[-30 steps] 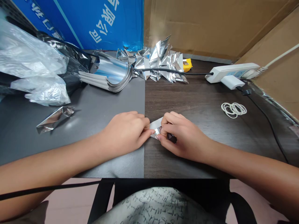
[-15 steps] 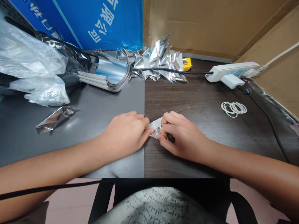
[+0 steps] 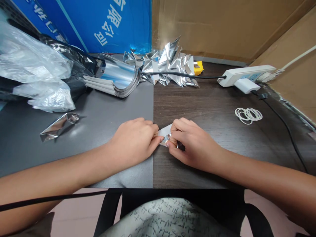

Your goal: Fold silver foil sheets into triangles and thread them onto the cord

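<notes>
A small piece of silver foil sheet (image 3: 165,132) with a pale grey back lies on the table between my hands, partly folded over. My left hand (image 3: 135,138) pinches its left end, thumb towards me and fingers curled. My right hand (image 3: 189,140) grips the right end between thumb and curled fingers. Much of the foil sheet is hidden under the fingers. Farther back stands a stack of curved silver sheets (image 3: 119,74), and beside it a heap of folded silver foil pieces (image 3: 170,64).
Crumpled clear plastic (image 3: 49,79) and a folded foil piece (image 3: 59,126) lie at left. A yellow tape measure (image 3: 198,67), a white power strip (image 3: 247,74) and white rubber bands (image 3: 248,116) are at right. A black cable crosses the back. Cardboard (image 3: 202,29) walls the rear.
Almost nothing differs: both hands keep their hold on the foil sheet. The whole view has shifted very slightly.
</notes>
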Demonstrator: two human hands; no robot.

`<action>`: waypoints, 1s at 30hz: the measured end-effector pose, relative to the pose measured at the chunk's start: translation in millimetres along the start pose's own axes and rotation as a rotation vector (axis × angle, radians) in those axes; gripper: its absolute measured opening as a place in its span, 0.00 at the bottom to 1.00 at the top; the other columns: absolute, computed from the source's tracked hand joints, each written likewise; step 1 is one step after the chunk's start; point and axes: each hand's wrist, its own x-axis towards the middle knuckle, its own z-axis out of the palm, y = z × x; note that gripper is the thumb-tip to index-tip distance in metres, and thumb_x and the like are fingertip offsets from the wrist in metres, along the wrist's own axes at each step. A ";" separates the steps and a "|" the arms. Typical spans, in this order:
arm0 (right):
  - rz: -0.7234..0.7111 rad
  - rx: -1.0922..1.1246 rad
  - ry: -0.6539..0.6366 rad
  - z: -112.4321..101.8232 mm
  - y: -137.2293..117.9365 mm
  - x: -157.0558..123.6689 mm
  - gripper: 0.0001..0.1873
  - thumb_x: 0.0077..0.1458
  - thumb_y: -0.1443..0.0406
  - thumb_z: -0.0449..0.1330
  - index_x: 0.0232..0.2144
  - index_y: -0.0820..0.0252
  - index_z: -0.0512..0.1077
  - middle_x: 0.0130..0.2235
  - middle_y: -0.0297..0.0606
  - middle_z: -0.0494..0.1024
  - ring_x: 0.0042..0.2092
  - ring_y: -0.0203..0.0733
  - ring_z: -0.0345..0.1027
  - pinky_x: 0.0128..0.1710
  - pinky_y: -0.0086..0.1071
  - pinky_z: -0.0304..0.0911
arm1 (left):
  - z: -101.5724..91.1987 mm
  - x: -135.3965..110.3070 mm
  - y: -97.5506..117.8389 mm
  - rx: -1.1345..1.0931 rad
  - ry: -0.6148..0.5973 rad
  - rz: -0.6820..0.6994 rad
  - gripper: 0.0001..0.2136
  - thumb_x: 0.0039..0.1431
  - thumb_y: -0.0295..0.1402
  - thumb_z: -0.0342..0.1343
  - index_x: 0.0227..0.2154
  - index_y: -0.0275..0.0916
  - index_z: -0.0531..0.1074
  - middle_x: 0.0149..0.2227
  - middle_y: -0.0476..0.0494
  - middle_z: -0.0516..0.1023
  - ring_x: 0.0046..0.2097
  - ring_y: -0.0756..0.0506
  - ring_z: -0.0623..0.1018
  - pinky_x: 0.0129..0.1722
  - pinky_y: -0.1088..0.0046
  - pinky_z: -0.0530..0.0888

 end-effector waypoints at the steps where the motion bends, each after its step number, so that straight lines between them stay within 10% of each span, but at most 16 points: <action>1: 0.002 0.003 -0.002 -0.1 0.2 0.3 0.14 0.60 0.69 0.56 0.22 0.60 0.62 0.33 0.38 0.67 0.36 0.40 0.57 0.36 0.36 0.53 | -0.3 0.1 -0.3 -0.008 -0.002 -0.005 0.15 0.67 0.40 0.50 0.26 0.40 0.70 0.30 0.46 0.77 0.38 0.40 0.76 0.32 0.66 0.65; 7: -0.016 0.039 0.030 -0.8 2.3 0.0 0.02 0.59 0.69 0.58 0.33 0.61 0.70 0.32 0.36 0.69 0.35 0.41 0.58 0.36 0.35 0.55 | -5.2 3.0 -1.5 -0.066 -0.045 -0.057 0.14 0.64 0.40 0.52 0.24 0.41 0.70 0.29 0.47 0.78 0.36 0.41 0.76 0.30 0.68 0.63; 30: -0.096 0.006 -0.035 -6.5 3.2 -1.1 0.12 0.65 0.68 0.56 0.30 0.60 0.75 0.34 0.40 0.71 0.39 0.42 0.61 0.40 0.36 0.57 | -23.8 0.6 -29.0 -0.080 -0.109 0.060 0.12 0.58 0.39 0.62 0.22 0.42 0.71 0.24 0.52 0.74 0.25 0.49 0.70 0.25 0.72 0.57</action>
